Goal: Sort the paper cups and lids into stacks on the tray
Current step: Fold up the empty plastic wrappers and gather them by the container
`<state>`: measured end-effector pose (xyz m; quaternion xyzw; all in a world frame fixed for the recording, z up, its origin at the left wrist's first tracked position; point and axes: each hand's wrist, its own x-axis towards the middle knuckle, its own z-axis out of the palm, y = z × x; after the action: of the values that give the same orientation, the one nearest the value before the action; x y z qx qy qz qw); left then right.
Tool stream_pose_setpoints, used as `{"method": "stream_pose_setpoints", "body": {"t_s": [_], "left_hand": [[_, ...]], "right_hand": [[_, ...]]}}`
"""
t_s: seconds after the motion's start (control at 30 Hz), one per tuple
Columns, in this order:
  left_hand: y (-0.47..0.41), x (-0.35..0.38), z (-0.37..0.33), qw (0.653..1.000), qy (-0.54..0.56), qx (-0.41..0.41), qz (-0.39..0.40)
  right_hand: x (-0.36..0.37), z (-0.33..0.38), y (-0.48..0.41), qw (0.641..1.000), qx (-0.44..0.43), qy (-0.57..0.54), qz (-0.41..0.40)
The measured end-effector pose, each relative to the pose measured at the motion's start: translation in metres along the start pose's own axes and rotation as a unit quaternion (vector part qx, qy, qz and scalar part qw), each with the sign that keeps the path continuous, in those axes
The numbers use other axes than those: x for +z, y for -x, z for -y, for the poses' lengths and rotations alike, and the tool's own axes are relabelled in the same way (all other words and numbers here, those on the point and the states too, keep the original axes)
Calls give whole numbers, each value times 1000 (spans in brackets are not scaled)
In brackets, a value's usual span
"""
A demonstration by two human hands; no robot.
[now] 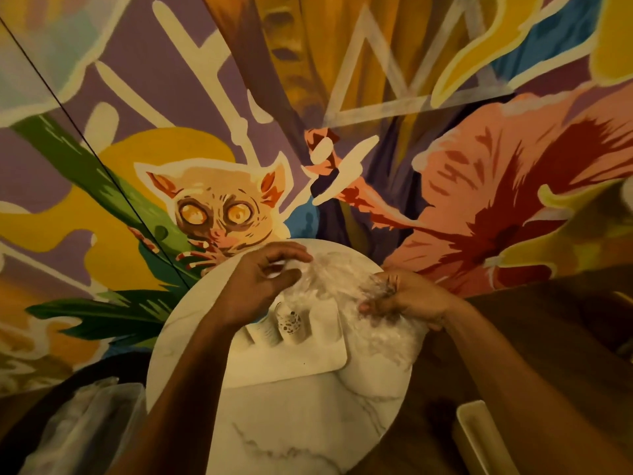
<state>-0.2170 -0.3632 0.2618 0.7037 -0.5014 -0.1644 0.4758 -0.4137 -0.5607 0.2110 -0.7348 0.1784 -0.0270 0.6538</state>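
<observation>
A pale rectangular tray point(301, 361) lies on a round white marble table point(308, 423). A patterned paper cup point(289, 323) stands on the tray's far part, under a clear plastic bag point(342, 286). The bag is blurred and stretches between my hands above the tray. My left hand point(260, 279) holds the bag's left end with curled fingers. My right hand point(400, 299) grips the bag's right end. What is inside the bag cannot be made out. No lids are plainly visible.
A colourful mural wall point(308, 132) rises right behind the table. A crumpled clear plastic wrap point(85, 423) lies at lower left. A cream box-shaped object point(479, 437) sits at lower right on dark wood.
</observation>
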Motion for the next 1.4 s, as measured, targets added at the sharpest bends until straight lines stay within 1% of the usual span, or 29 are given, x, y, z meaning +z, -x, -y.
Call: {"method": "stream_pose_setpoints", "body": {"t_s": [0.03, 0.07, 0.1, 0.13, 0.17, 0.23, 0.27, 0.33, 0.43, 0.5, 0.6, 0.67, 0.73, 0.77, 0.8, 0.83, 0.93, 0.97, 1.0, 1.07, 1.13, 1.17, 1.23, 1.33, 1.4], "left_hand": [[5, 3, -2, 998, -37, 20, -54], [12, 7, -7, 993, -65, 43, -90], [20, 15, -13, 990, -81, 62, -97], [27, 24, -17, 990, -90, 73, -77], [34, 33, -17, 992, -97, 72, -39], [46, 51, -9, 989, -134, 45, 35], [50, 57, -2, 986, -153, 28, 57], [57, 63, 13, 983, -166, 7, 73], [66, 59, 30, 988, -129, -8, 82], [72, 54, 37, 992, -94, -12, 86], [81, 50, 43, 995, -27, -24, 94], [86, 51, 45, 993, 30, -29, 109], [89, 51, 46, 986, 89, -46, 132], [90, 51, 46, 981, 112, -57, 147], [91, 51, 45, 975, 130, -67, 165], [91, 50, 43, 969, 145, -74, 187], [89, 50, 37, 956, 169, -82, 227], [87, 50, 37, 955, 176, -86, 224], [85, 52, 38, 954, 186, -93, 217], [82, 56, 44, 949, 218, -111, 201], [81, 63, 51, 942, 249, -125, 189], [82, 69, 54, 943, 246, -128, 184], [83, 81, 54, 956, 206, -120, 168], [77, 101, 48, 965, 176, -103, 164], [68, 115, 44, 959, 199, -117, 161]], "right_hand": [[4, -2, 0, 1000, -1, 1, -28], [11, -3, 1, 999, -1, 2, -49], [18, -4, 2, 998, -2, 3, -64], [25, -5, 2, 997, -4, 3, -77], [34, -6, 3, 996, -5, 0, -91], [51, -4, 6, 993, 2, -13, -118], [60, -3, 8, 992, 3, -32, -119], [74, -4, 13, 989, -2, -111, -95], [91, -6, 25, 971, -3, -231, -54], [99, -7, 34, 965, -11, -256, -46], [107, -10, 44, 976, -21, -204, -78], [111, -15, 48, 980, -5, -142, -136], [115, -19, 53, 975, 4, -66, -210], [116, -21, 56, 971, 6, -34, -236], [116, -20, 59, 970, 9, -11, -241], [116, -18, 63, 975, 21, 4, -221], [116, -18, 72, 993, 59, 0, -105], [116, -21, 73, 995, 52, -21, -86], [118, -25, 76, 994, 40, -55, -89], [122, -33, 82, 983, 30, -109, -142], [124, -42, 86, 971, 21, -122, -205], [126, -48, 88, 964, 19, -121, -235], [126, -61, 90, 953, 23, -111, -281], [121, -80, 93, 938, 26, -137, -319], [114, -91, 95, 919, 25, -201, -337]]}}
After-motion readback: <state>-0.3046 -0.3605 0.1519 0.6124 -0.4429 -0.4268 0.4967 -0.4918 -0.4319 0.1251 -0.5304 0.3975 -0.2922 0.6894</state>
